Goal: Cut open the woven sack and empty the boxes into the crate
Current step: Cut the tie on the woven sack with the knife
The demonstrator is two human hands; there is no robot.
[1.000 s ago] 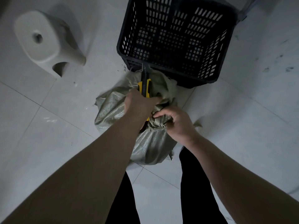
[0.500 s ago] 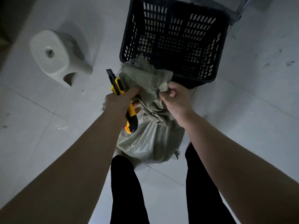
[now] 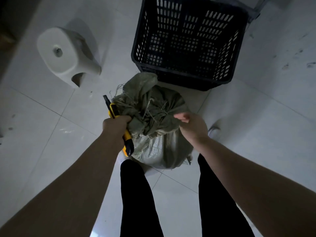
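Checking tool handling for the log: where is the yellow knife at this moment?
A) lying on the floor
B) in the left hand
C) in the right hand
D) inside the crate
B: the left hand grips the knife around its middle, right beside the sack, with both ends of the knife sticking out of the fist.
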